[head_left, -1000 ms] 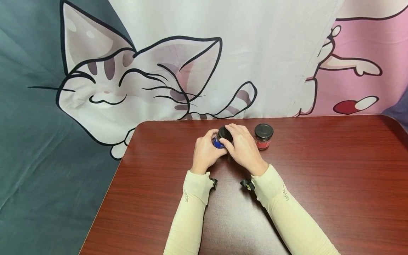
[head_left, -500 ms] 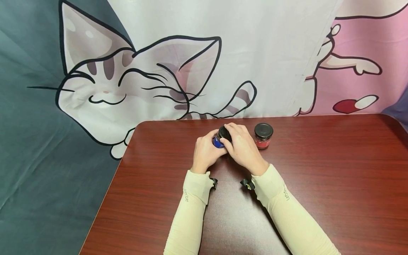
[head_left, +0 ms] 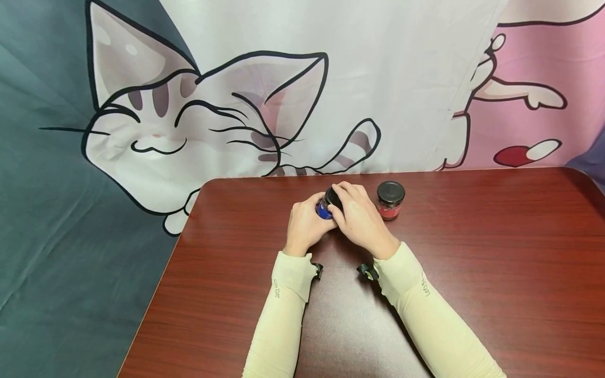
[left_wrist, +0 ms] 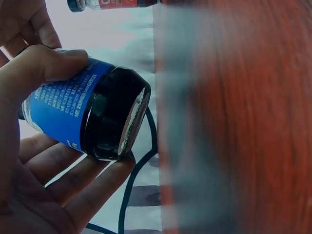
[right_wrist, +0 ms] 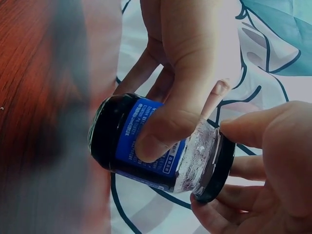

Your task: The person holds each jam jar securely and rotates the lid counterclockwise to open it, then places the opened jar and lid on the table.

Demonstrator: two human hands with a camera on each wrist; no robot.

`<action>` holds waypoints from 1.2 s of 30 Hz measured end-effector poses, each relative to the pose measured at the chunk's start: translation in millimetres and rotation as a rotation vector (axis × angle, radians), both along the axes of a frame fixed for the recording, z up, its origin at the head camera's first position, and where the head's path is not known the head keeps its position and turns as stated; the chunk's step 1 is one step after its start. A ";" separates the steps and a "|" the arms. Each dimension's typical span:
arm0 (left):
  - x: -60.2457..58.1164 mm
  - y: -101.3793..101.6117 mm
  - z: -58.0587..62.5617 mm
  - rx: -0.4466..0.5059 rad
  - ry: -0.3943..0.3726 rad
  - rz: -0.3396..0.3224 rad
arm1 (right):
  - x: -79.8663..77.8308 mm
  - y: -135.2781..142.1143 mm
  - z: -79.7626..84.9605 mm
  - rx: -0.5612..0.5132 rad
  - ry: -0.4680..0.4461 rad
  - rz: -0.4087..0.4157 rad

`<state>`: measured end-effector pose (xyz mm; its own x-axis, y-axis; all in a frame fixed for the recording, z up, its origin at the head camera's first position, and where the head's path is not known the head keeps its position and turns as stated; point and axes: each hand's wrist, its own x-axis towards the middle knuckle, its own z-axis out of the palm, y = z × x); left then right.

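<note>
Blue is what catches my eye: a wide blue label (left_wrist: 72,105) wraps the glass jar (head_left: 324,211) held up between two hands, over the far side of the reddish-brown table (head_left: 472,273). Rows of fine white print cover the label, with a small white-outlined box near one edge; the characters are too small for me to read. A second jar (head_left: 390,201) stands upright on the table just beside the right hand, black-lidded, its red label (head_left: 389,212) carrying pale lettering I can't make out. Small dark lettering also runs along the pale left sleeve (head_left: 274,320) and right sleeve (head_left: 439,315), illegible from here.

Both forearms reach forward and angle inward. The left hand (head_left: 306,223) curls around the jar's body, thumb pressed on the blue label, fingers on the far side. The right hand (head_left: 363,218) arches over from above, thumb and fingers bent around the black lid (right_wrist: 219,170), gripping its rim. The jar tilts, lid toward the right palm.
</note>
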<state>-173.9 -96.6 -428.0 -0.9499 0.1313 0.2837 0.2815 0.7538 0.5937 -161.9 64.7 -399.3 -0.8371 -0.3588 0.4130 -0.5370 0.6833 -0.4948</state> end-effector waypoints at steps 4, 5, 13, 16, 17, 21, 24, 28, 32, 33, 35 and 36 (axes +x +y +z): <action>0.3 0.0 0.1 -0.001 0.000 -0.001 | -0.1 0.7 -0.6 0.012 -0.004 0.003; 0.3 0.0 0.1 -0.002 0.000 -0.001 | 0.0 0.8 -0.7 0.013 -0.005 0.004; 0.4 -0.4 -0.2 -0.008 0.001 -0.004 | 0.4 0.9 -0.7 0.026 -0.012 0.017; 0.5 -0.8 -0.6 -0.014 0.005 -0.004 | 0.2 0.9 -1.0 0.028 -0.018 0.020; 0.5 -0.8 -0.8 -0.014 0.007 -0.005 | 0.1 1.0 -1.0 0.029 -0.018 0.021; 0.3 -0.9 -1.5 -0.016 0.014 -0.009 | 0.0 1.4 -0.7 0.031 -0.017 0.031; -0.1 -1.0 -2.0 -0.011 0.014 -0.012 | -0.1 2.0 -0.3 0.030 -0.016 0.039; -0.5 -1.5 -2.2 -0.005 0.009 -0.010 | -0.2 2.6 0.0 0.025 -0.023 0.044; -0.6 -1.8 -1.4 -0.006 0.005 -0.009 | -0.8 3.3 0.3 0.019 -0.039 0.049; -0.7 -1.7 -1.2 -0.007 0.005 -0.009 | -0.9 3.7 0.6 0.017 -0.042 0.050; -0.7 -1.6 -0.9 -0.007 0.003 -0.009 | -1.3 4.2 1.1 0.013 -0.046 0.055; -0.7 -1.5 -0.8 -0.006 0.002 -0.010 | -1.5 4.5 1.1 0.011 -0.047 0.057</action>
